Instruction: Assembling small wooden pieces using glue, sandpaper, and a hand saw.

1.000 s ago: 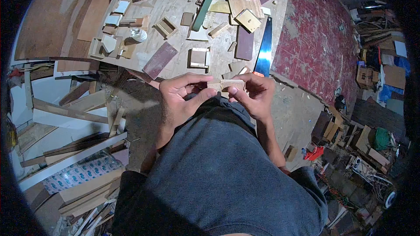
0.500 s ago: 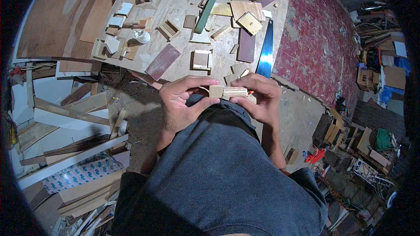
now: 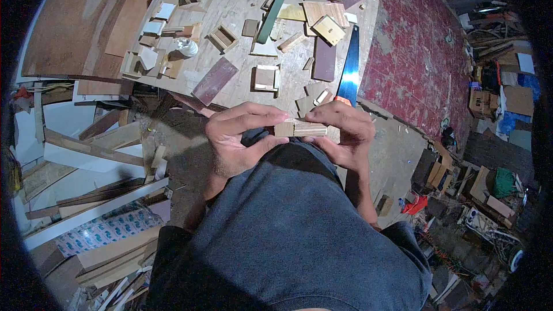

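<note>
My left hand [image 3: 237,137] pinches a small pale wood block [image 3: 283,129] between thumb and fingers. In my right hand [image 3: 347,133] is a short striped plywood piece [image 3: 310,129], gripped the same way. The two pieces meet end to end in front of my body; I cannot tell whether they are joined. Just beyond my right hand lies a handsaw [image 3: 349,69] with a shiny blade and an orange handle, at the near edge of the workbench [image 3: 190,78]. Small wood offcuts [image 3: 311,97] rest beside the saw.
Scattered over the bench are a small open wooden frame [image 3: 223,40], a dark red board [image 3: 215,81], a long green strip [image 3: 278,6] and a clear glass jar [image 3: 186,47]. Piled boards [image 3: 95,150] fill the floor at left. Wood scraps [image 3: 443,170] and a red cloth [image 3: 415,204] lie at right.
Both hands have lowered the wood pieces slightly toward my body and tilted them, so more of the top face shows. The saw's orange handle is now more visible.
</note>
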### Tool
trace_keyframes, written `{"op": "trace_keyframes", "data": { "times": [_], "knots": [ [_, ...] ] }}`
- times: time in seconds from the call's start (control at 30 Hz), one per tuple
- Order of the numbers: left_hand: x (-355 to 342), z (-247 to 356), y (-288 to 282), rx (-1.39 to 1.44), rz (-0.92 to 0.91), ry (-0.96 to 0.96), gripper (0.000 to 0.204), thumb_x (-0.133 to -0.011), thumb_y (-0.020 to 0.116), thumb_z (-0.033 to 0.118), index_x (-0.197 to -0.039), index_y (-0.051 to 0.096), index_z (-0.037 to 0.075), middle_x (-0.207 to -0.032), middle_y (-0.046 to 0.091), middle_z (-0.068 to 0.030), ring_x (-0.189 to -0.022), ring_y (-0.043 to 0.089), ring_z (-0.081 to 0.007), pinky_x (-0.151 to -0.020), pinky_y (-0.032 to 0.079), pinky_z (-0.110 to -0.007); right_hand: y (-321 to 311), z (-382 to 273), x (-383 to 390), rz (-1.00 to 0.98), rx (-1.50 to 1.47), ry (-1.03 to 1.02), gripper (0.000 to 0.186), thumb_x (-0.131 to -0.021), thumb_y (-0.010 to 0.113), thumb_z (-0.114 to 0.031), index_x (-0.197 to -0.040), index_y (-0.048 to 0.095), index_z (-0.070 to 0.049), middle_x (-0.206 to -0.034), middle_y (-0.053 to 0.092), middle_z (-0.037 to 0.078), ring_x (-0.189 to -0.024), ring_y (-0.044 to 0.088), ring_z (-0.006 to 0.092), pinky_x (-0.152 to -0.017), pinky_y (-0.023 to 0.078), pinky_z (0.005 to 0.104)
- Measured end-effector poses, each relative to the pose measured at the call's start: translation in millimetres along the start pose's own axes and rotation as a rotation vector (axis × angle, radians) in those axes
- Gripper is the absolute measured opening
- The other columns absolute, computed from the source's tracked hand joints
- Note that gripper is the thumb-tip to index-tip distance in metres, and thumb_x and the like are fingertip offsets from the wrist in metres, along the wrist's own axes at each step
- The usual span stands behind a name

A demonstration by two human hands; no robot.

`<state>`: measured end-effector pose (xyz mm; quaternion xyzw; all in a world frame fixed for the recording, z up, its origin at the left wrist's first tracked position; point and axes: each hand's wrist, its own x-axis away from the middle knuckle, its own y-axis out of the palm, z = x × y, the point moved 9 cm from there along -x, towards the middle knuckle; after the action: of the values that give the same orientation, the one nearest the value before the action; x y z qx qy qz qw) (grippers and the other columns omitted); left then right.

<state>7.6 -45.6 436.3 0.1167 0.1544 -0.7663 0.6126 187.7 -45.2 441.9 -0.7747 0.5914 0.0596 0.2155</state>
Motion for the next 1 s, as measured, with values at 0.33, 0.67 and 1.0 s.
{"op": "trace_keyframes", "data": {
  "times": [0.33,0.67,1.0],
  "knots": [
    [8,1,-1,0.112,0.117,0.004,0.032,-0.063,0.084,-0.004,-0.093,0.075,0.006,-0.098,0.070,-0.0120,-0.091,0.069,-0.0212,-0.080,0.056,-0.031,5,-3,1,0.027,-0.102,-0.021,0.033,-0.068,0.082,-0.003,-0.099,0.073,0.002,-0.090,0.072,0.015,-0.082,0.069,0.0217,-0.072,0.054,0.0302],
    [10,6,5,0.055,0.111,0.003,0.031,-0.065,0.082,-0.006,-0.090,0.076,0.011,-0.095,0.070,-0.0104,-0.085,0.068,-0.0184,-0.075,0.055,-0.029,-1,13,21,0.211,-0.300,0.249,0.044,-0.071,0.083,0.001,-0.111,0.066,0.004,-0.102,0.069,0.015,-0.093,0.069,0.0208,-0.080,0.055,0.0297],
    [5,12,5,0.038,0.078,0.087,0.029,-0.067,0.080,-0.008,-0.090,0.075,0.009,-0.094,0.071,-0.0117,-0.084,0.070,-0.0200,-0.074,0.056,-0.030,-3,15,22,0.200,-0.242,0.179,0.039,-0.070,0.083,0.003,-0.105,0.067,0.005,-0.101,0.069,0.016,-0.093,0.069,0.0209,-0.080,0.056,0.0297]
  ]
}}
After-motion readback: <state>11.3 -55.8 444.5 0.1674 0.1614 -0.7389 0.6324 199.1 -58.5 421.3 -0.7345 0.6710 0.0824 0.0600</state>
